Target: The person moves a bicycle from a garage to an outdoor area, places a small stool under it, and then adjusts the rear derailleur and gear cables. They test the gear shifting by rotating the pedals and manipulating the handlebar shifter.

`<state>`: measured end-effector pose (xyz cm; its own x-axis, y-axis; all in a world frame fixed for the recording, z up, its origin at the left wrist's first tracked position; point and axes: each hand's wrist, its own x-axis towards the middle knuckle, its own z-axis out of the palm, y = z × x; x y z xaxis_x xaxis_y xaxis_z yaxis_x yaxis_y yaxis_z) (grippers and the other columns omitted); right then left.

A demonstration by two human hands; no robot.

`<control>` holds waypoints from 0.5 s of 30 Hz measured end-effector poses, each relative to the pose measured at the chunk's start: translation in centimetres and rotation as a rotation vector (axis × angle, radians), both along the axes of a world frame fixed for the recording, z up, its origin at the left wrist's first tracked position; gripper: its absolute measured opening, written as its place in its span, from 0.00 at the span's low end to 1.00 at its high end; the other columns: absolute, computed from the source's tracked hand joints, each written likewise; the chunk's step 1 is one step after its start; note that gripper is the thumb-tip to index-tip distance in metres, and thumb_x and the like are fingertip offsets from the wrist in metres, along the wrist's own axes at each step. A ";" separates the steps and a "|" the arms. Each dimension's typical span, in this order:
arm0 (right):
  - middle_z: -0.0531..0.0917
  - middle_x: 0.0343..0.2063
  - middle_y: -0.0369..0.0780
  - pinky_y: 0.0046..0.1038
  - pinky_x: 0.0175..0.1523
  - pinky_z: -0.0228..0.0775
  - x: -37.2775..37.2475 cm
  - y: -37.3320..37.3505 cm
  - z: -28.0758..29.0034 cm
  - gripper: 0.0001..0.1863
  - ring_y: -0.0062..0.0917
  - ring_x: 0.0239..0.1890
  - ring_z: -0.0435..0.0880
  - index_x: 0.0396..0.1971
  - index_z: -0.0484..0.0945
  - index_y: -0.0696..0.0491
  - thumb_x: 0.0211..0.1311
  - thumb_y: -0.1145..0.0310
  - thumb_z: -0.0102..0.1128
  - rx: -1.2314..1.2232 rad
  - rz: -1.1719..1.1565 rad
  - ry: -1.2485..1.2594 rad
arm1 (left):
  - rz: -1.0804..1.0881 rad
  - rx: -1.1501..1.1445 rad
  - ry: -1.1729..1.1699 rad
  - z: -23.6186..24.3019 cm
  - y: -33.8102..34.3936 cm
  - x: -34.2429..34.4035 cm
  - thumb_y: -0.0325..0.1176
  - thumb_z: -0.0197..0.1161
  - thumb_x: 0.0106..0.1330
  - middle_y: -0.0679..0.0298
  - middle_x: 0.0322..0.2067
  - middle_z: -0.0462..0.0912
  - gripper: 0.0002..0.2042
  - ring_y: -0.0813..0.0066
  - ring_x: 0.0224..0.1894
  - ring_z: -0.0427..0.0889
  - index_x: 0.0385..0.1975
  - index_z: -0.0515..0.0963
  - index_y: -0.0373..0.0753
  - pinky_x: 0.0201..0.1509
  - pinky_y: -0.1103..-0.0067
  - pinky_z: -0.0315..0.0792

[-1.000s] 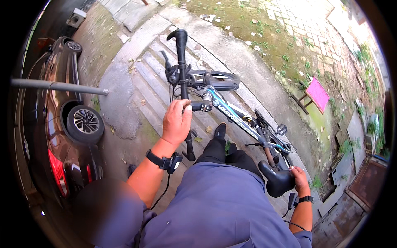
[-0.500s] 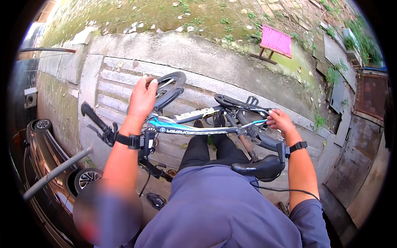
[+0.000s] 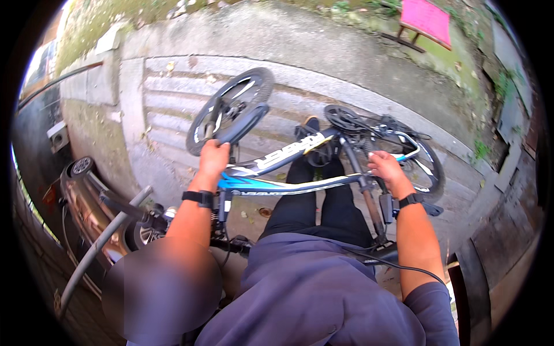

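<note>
A blue, white and black bicycle frame (image 3: 288, 185) is tilted across in front of my legs. On its left, the front wheel (image 3: 264, 86) is turned out over a black mudguard (image 3: 249, 122). My left hand (image 3: 213, 158) is closed around the lower end of that mudguard, close to the fork. At the rear frame tube (image 3: 408, 151), my right hand (image 3: 385, 166) curls over the tube, thumb and fingertips showing above it. Right of that hand lies the rear wheel (image 3: 435, 173). The chainring (image 3: 341, 118) sits between the two wheels. My body partly hides the saddle (image 3: 384, 252).
Concrete slabs (image 3: 173, 104) lie under the bicycle. A pink folding stool (image 3: 426, 23) stands at the far right. To the left are a grey metal pipe (image 3: 95, 245) and a parked brown car (image 3: 92, 202). A black cable (image 3: 404, 265) runs to my right sleeve.
The bicycle has tipped, and its front and rear wheels now show more fully. My left hand has moved down from beside the front wheel to the mudguard end. The view has shifted.
</note>
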<state>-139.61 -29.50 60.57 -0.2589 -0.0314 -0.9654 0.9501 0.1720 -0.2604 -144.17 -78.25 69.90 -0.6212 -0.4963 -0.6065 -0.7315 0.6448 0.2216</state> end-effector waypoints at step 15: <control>0.80 0.46 0.40 0.26 0.51 0.66 1.3 0.0 -6.8 0.29 0.26 0.50 0.75 0.58 0.74 0.58 0.66 0.52 0.62 -0.046 0.060 -0.042 | 0.176 0.129 0.207 12.3 -5.2 -9.4 0.36 0.61 0.69 0.55 0.55 0.79 0.25 0.69 0.56 0.76 0.62 0.71 0.29 0.60 0.71 0.67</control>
<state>-138.30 -29.55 53.74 -0.2142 -0.0902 -0.9726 0.9488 0.2176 -0.2291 -153.56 -83.41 82.16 -0.6493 -0.5342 -0.5414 -0.7604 0.4689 0.4493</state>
